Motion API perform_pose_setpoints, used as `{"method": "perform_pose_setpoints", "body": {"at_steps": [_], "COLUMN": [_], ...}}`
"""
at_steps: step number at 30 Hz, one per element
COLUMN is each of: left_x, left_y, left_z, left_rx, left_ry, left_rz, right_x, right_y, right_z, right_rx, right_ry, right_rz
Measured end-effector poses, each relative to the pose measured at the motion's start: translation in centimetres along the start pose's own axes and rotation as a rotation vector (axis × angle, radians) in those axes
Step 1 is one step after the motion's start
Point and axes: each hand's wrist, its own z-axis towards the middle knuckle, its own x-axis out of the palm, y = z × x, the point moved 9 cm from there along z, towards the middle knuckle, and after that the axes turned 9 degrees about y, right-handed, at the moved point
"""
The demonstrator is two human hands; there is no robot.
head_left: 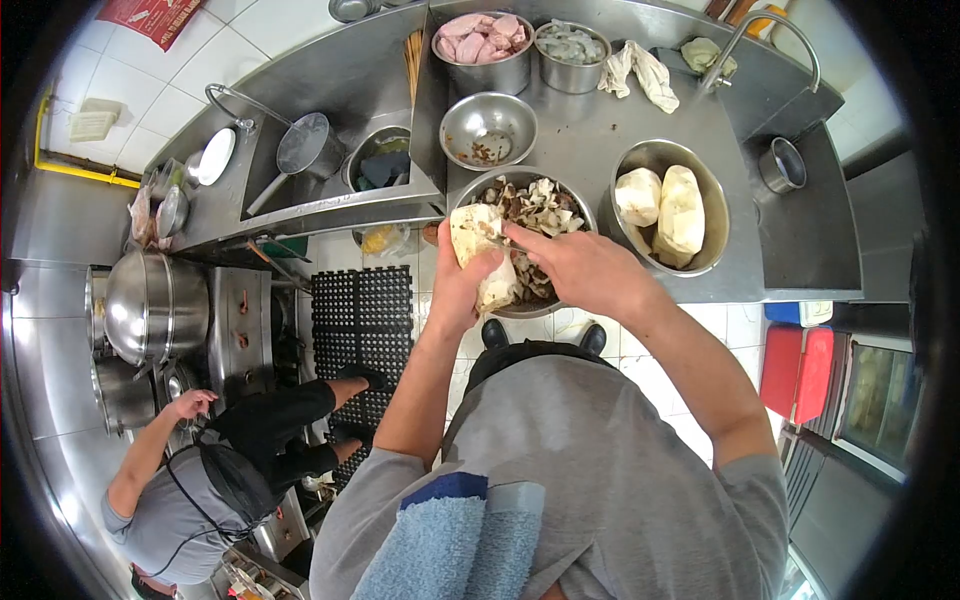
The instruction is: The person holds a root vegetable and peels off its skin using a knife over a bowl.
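Observation:
My left hand (463, 283) grips a thick, pale, mostly peeled root (477, 238) with brown specks, tilted above a steel bowl. My right hand (592, 267) is closed beside it, index finger stretched along the root. It holds a small knife (514, 249), whose thin blade only partly shows against the root; the handle is hidden in the palm. Below both hands, the steel bowl (588, 200) holds many brown-and-white peelings (540, 205). To the right, a deep steel pot (715, 190) contains two large peeled root pieces (679, 215).
Behind the bowl stand a smaller steel bowl (488, 110) with scraps, a pot of raw meat (483, 42) and another pot (572, 60). A white cloth (640, 75) lies near the tap (765, 20). Left is a sink with a saucepan (308, 148); a co-worker (190, 490) is at lower left.

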Motion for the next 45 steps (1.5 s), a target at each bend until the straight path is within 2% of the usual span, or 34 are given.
{"method": "perform_pose_setpoints", "body": {"at_steps": [12,14,18,21,23,25,27,30,33,36,39,42,45], "left_x": [1.2,1.5,1.1,0.5,-0.1,0.0,-0.2,-0.2,0.0,0.3,0.3,0.4,0.1], "left_y": [0.4,1.2,1.6,1.6,1.9,1.3,1.2,1.4,1.4,1.1,0.8,0.3,0.0], "left_z": [-0.7,-1.0,-0.5,-0.1,0.0,-0.1,-0.2,0.1,0.2,0.2,0.5,0.7,1.0], "left_rx": [-0.364,-0.468,-0.507,-0.485,-0.476,-0.446,-0.429,-0.423,-0.425,-0.398,-0.388,-0.387,-0.401], "left_ry": [0.085,0.163,0.165,0.157,0.205,0.188,0.185,0.203,0.193,0.179,0.192,0.207,0.194], "left_rz": [-0.061,-0.129,-0.109,-0.088,-0.076,-0.060,-0.044,-0.026,-0.024,-0.015,0.010,0.072,0.120], "right_x": [-1.8,-1.8,-2.4,-0.9,2.4,3.1,5.1,4.8,4.6,3.7,2.3,0.9,-0.5], "right_y": [0.7,0.6,0.7,-1.2,-4.3,-4.6,-5.1,-4.7,-4.9,-4.5,-4.0,-3.2,-2.5], "right_z": [-0.2,0.2,0.6,1.9,3.3,3.2,1.1,0.2,0.2,0.5,-0.5,-0.4,-1.1], "right_rx": [-0.108,-0.133,-0.128,-0.115,-0.215,-0.142,0.110,0.135,0.096,-0.071,0.052,-0.129,-0.031], "right_ry": [-0.021,0.010,0.123,0.094,0.047,0.134,0.355,0.312,0.250,0.090,0.130,-0.099,-0.086], "right_rz": [-0.428,-0.471,-0.555,-0.180,0.186,0.547,0.894,0.927,0.780,0.537,0.507,0.127,-0.153]}}
